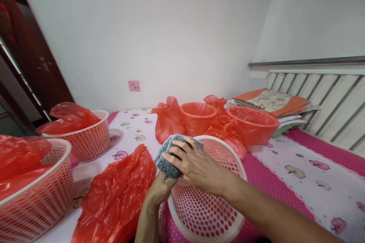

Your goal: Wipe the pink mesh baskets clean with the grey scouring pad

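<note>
A fuzzy grey-blue cloth point(169, 161) is bunched up above the near rim of a pale pink plastic basket point(205, 212). My right hand point(190, 161) lies over the cloth from above, its fingers bent across it and gripping it. Below and to the left, my left hand point(164, 186) reaches up under the same cloth; its fingers are hidden beneath it. The basket is tilted, its round holes facing me. Beside my left forearm lies a crumpled red plastic bag point(116, 193) on the bedspread.
Two pink baskets with red bags, a near one point(57, 182) and a farther one point(91, 140), stand at left. Behind are red baskets point(198, 110) point(253, 117) and a knotted red bag point(169, 121). Folded cloths point(270, 100) lie by the white bed rail point(319, 95).
</note>
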Motion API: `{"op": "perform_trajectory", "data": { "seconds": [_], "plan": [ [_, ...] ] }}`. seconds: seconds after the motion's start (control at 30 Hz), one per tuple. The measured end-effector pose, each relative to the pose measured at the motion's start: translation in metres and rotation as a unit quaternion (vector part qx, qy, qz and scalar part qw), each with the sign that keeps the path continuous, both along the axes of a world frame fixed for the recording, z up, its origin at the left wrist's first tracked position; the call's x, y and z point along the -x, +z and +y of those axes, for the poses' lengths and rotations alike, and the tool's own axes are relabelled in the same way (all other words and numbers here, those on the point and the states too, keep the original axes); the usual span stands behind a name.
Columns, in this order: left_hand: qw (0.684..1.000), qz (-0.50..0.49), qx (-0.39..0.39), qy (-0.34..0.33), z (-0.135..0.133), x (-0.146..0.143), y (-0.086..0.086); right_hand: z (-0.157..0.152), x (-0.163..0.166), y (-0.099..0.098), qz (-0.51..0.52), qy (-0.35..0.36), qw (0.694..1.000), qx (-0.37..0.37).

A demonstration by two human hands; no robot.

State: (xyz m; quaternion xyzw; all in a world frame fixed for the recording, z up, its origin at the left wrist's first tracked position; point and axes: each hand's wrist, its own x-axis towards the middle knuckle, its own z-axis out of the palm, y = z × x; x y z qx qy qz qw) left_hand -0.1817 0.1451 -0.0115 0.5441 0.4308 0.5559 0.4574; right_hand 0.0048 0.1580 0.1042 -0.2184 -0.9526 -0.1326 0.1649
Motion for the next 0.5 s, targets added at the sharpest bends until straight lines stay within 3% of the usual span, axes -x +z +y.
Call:
{"op": "perform_trajectory", "data": {
  "seconds": [0.2,0.37,0.5],
  "plan": [
    [1.0,0.015,0.022,0.012,-0.003,0.002,0.002,0.018,0.002,-0.008,-0.016,0.056,0.997,-0.042],
    [1.0,0.007,0.008,0.01,-0.001,-0.001,-0.002,0.028,0.001,-0.017,0.001,0.041,0.998,-0.051],
    [0.999,0.041,-0.015,0.007,-0.002,-0.003,0.007,0.032,-0.007,-0.014,0.031,-0.003,0.999,-0.034]
  ]
}}
